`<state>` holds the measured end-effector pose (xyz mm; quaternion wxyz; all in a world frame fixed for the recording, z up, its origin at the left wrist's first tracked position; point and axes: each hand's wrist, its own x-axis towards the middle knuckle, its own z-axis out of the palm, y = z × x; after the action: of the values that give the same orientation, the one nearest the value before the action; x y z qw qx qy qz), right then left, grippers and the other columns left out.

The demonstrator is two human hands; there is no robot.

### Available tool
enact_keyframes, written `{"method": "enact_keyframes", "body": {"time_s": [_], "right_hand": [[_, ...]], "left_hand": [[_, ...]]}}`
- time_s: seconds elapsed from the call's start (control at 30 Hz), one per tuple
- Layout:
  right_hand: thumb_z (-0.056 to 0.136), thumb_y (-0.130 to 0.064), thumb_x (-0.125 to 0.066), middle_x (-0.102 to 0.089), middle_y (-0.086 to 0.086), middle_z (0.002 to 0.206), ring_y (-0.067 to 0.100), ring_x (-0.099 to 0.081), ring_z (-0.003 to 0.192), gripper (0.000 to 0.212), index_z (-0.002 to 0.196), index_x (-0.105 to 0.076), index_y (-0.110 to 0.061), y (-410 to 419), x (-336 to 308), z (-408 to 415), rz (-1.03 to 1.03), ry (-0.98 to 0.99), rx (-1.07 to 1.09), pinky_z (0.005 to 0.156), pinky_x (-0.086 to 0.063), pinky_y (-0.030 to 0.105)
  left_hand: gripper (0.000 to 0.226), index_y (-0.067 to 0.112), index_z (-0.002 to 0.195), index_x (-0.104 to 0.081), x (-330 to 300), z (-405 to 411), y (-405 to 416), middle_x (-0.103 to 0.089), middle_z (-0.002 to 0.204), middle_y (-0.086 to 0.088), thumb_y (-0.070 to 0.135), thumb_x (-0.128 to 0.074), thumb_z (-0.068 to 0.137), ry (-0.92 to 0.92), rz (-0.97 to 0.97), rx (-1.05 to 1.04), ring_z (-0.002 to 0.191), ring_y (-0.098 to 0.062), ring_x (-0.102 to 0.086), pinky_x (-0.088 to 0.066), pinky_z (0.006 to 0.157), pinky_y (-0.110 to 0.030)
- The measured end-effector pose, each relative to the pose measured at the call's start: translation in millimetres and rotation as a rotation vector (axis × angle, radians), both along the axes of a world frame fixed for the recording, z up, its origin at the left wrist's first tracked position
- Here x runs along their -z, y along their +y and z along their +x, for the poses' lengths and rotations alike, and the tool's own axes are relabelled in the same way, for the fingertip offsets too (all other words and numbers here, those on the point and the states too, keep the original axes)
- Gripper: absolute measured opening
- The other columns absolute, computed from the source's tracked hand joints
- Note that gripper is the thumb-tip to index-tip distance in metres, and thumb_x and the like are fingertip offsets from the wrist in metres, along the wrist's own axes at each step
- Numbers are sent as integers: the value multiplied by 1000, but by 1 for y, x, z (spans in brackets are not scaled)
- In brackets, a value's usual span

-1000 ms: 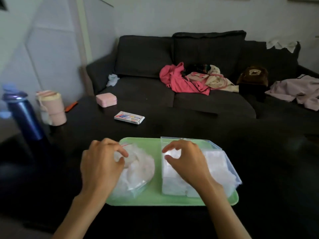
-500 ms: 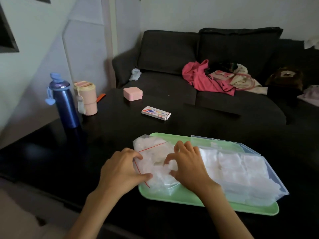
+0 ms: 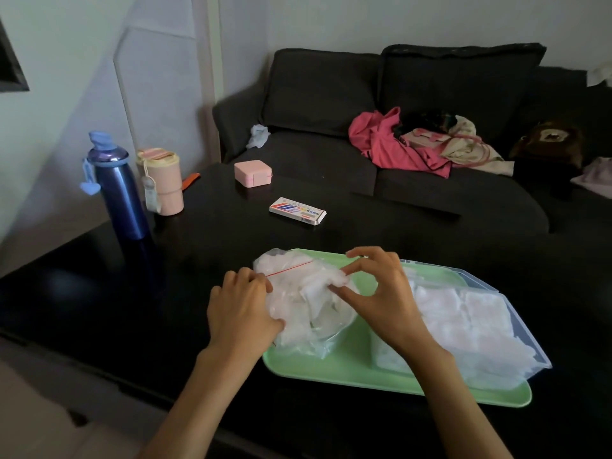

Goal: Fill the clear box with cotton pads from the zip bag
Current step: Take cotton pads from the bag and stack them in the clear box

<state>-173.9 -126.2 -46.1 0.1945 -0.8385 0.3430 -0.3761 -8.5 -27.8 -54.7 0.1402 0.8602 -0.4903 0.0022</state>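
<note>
Item one: a green tray (image 3: 347, 369) near the front edge of the black table (image 3: 165, 293), right of centre. We count two things on it. The zip bag (image 3: 298, 313) lies on the tray's left half, its upper left corner hanging over the tray's left rim above the table; a red seal line runs across its top. The clear box (image 3: 490, 293) fills the tray's right half, heaped with white cotton pads (image 3: 463, 323) that rise above its walls at the near right corner.

Item two: our hands. The left hand (image 3: 243, 313) clamps the bag's left edge, fingers curled over the plastic beside the red line. The right hand (image 3: 381, 299) is at the bag's mouth, thumb and forefinger pinched together on a wad of white pads (image 3: 334, 279) just above the bag. The hands are apart, the bag between them.

Item three: the table's far left corner. A blue bottle (image 3: 117, 190) stands near the left edge, a pink cup (image 3: 162, 180) just beside it, an orange object (image 3: 190, 180) behind at the edge. A pink box (image 3: 252, 173) sits near the far edge; a flat carton (image 3: 297, 211) lies between it and the tray.

Open room: we note bare table left of the tray up to the bottle, and a strip between the carton and the tray's far rim. The tray's near rim lies close to the table's front edge.

Beyond the far edge, a dark sofa (image 3: 331, 94) carries loose clothes (image 3: 397, 144).
</note>
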Motion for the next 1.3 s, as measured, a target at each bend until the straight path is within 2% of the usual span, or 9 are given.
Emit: {"method": "enact_keyframes", "body": {"time_s": [0.13, 0.2, 0.33, 0.4, 0.47, 0.57, 0.97, 1.13, 1.3], "right_hand": [[79, -21, -74, -72, -3, 85, 7, -66, 81, 15, 77, -59, -18, 5, -8, 1, 473, -331, -67, 69, -50, 19], [81, -17, -72, -74, 3, 81, 12, -69, 75, 14, 82, -58, -14, 7, -15, 1, 689, -464, -85, 64, -53, 19], [79, -14, -73, -74, 11, 88, 19, -71, 79, 22, 94, -60, -4, 8, -25, -10, 933, -602, -60, 66, -56, 22], [78, -12, -73, -73, 14, 91, 19, -71, 79, 24, 96, -60, -3, 8, -28, -17, 973, -644, -69, 68, -57, 22], [76, -11, -75, -74, 11, 87, 19, -72, 78, 27, 98, -60, -2, 9, -30, -25, 949, -645, -50, 66, -57, 22], [73, -11, -77, -75, 6, 84, 19, -72, 78, 28, 97, -63, -9, 9, -33, -38, 882, -611, -38, 64, -57, 23], [71, -29, -73, -72, 9, 98, 15, -68, 88, 27, 92, -76, -12, -8, -30, -100, 1082, -789, -217, 72, -54, 21], [60, -33, -78, -73, 8, 94, 13, -70, 83, 36, 89, -77, -12, -20, -31, -129, 1050, -759, -93, 65, -54, 18], [69, -32, -76, -72, 6, 98, 11, -69, 84, 38, 100, -74, -11, -26, -31, -151, 1158, -798, -142, 67, -54, 18]], "left_hand": [[54, 33, 117, -53, -9, 1, -3, -47, 127, 7, 44, -76, 69, 83, -55, 18, 119, -16, -41, -34, 92, -30], [44, 30, 111, -59, -15, 2, -3, -53, 122, 6, 34, -77, 71, 144, -266, 75, 117, -18, -44, -36, 92, -31], [15, 31, 97, -65, -37, -16, -12, -63, 106, 14, 20, -56, 91, 702, -784, 181, 102, 1, -56, -43, 81, -14], [12, 32, 98, -63, -44, -29, -21, -65, 104, 15, 33, -52, 93, 1019, -711, 193, 95, 7, -57, -45, 79, -13], [18, 29, 100, -62, -44, -41, -29, -66, 97, 14, 41, -58, 87, 1151, -570, 229, 88, 5, -62, -50, 78, -18], [17, 29, 95, -64, -39, -54, -34, -68, 79, 19, 24, -71, 81, 1158, -543, 303, 72, 9, -66, -48, 58, -6], [23, 21, 98, -71, -43, -101, -65, -75, 93, 0, 13, -70, 76, 1520, -257, 391, 84, -14, -72, -55, 65, -21], [14, 25, 90, -72, -40, -128, -80, -74, 83, 9, 30, -74, 78, 1310, -318, 452, 78, -4, -70, -54, 61, -16], [12, 21, 87, -73, -36, -146, -92, -74, 74, 9, 30, -73, 79, 1444, -320, 356, 71, -3, -70, -54, 61, -17]]}}
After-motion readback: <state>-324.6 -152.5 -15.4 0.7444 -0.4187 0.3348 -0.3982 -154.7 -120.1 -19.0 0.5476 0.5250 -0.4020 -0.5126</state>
